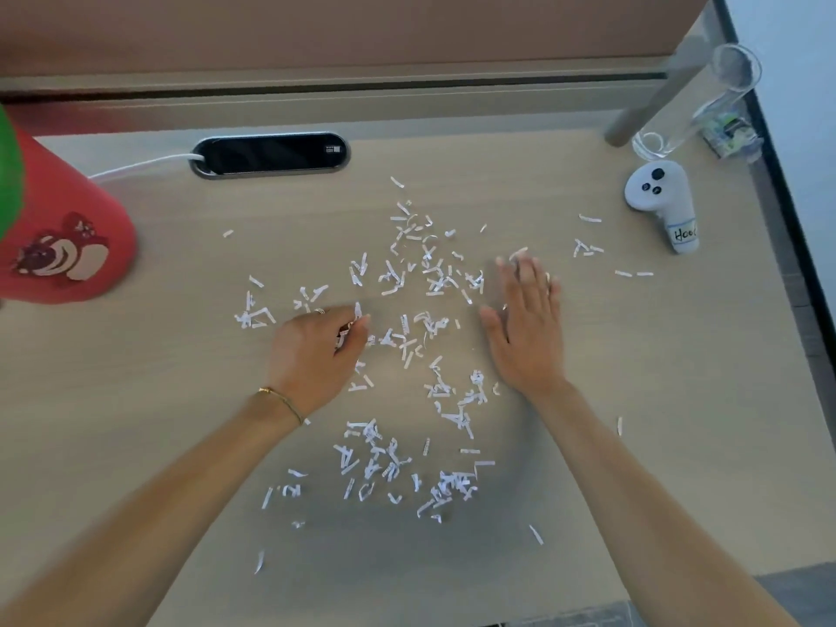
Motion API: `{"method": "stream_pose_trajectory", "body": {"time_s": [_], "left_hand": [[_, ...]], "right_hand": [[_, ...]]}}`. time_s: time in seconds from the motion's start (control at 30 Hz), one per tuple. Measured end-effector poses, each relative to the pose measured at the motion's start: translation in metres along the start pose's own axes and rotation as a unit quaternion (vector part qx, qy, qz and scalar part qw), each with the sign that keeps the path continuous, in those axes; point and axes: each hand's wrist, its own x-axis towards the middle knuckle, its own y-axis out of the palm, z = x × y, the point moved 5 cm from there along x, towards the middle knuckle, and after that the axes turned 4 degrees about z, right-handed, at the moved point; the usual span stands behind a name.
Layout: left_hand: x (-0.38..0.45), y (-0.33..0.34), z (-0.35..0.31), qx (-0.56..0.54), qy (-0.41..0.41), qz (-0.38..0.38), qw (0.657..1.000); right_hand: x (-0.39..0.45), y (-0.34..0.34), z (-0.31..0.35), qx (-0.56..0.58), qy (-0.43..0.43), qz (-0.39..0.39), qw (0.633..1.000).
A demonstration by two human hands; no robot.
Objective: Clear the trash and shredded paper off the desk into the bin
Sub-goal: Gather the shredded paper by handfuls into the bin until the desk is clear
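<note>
small white shredded paper strips (420, 319) lie scattered across the pale wood-grain tabletop (135, 400). the left hand (316, 350) is curled, fingertips pinching a few strips. the right hand (527, 323) lies flat, fingers spread, on the strips. a white game controller (660, 196) and a clear drinking glass (705, 101) stand at the far right, a red bear-printed container (63, 237) at the left.

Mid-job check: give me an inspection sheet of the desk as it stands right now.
Surface: wooden desk, strewn with scraps.
Job's things: shredded paper scattered across the middle; no bin seen.
Clutter: red cup far left; white controller, clear glass and a small packet far right.
Hands: left hand pinching scraps; right hand flat, fingers spread over scraps.
Cables: white cable entering the cable port.
Surroundings: partition panel behind; floor at right.
</note>
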Motion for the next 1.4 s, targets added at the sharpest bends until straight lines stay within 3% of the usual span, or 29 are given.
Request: {"method": "stream_pose_trajectory", "body": {"time_s": [0.2,0.4,0.53,0.7,0.8,1.03,1.13,1.23,1.33,1.4], "left_hand": [[-0.016,-0.009,0.027,-0.06,-0.107,-0.007,0.992],[-0.032,-0.016,0.047,-0.061,-0.129,-0.018,0.99],[-0.04,-0.02,0.057,-0.074,-0.14,-0.018,0.987],[-0.044,-0.029,0.06,-0.084,-0.148,-0.03,0.985],[-0.044,-0.036,0.062,-0.094,-0.157,-0.037,0.982],[-0.051,-0.051,0.057,-0.136,-0.159,-0.035,0.977],[-0.053,-0.056,0.059,-0.129,-0.164,-0.027,0.978],[-0.054,-0.07,0.056,-0.123,-0.163,-0.03,0.978],[-0.051,-0.093,0.048,-0.123,-0.164,-0.043,0.978],[-0.048,-0.113,0.041,-0.126,-0.162,-0.052,0.977]], "right_hand": [[-0.016,0.037,0.088,0.011,-0.121,0.024,0.992],[-0.027,0.06,0.153,-0.003,-0.194,0.022,0.981],[-0.01,0.062,0.169,-0.04,-0.239,0.017,0.97],[0.029,0.042,0.156,-0.047,-0.24,-0.08,0.966],[0.027,0.04,0.157,-0.057,-0.262,-0.099,0.958],[-0.008,0.042,0.159,-0.057,-0.126,0.002,0.99],[-0.012,0.041,0.158,0.02,0.037,0.079,0.996],[-0.012,0.03,0.162,0.242,0.205,0.086,0.945],[-0.012,0.01,0.187,0.405,0.253,0.08,0.875],[-0.01,-0.006,0.206,0.46,0.253,0.08,0.848]]}}
